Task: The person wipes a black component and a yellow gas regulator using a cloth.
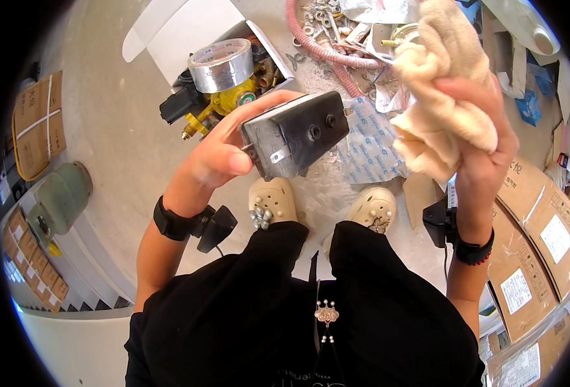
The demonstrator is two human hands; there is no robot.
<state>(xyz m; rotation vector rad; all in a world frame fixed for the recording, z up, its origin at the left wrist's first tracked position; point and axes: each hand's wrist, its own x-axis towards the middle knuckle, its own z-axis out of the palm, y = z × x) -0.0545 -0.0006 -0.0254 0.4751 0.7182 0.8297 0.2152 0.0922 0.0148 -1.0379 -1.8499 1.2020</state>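
My left hand (pixel 222 150) grips a dark plastic box-shaped part (pixel 304 133) by its left end, with the thumb in front and the fingers behind. The part is tilted, carries a small metal tab on its near side and has two round fittings on its face. In my right hand (pixel 483 130) is a bunched beige cloth (pixel 444 96), held up to the right of the part and apart from it. Below the part and cloth, a clear plastic bag with blue print (pixel 369 145) lies on the floor.
An open white box (pixel 193 34) holds brass and yellow valve fittings (pixel 229 99), with a silver tape roll (pixel 220 65) on top. A pink corrugated hose (pixel 314 48) curves around loose hardware. Cardboard cartons (pixel 522 261) stand right; a green gas cylinder (pixel 65 196) lies left.
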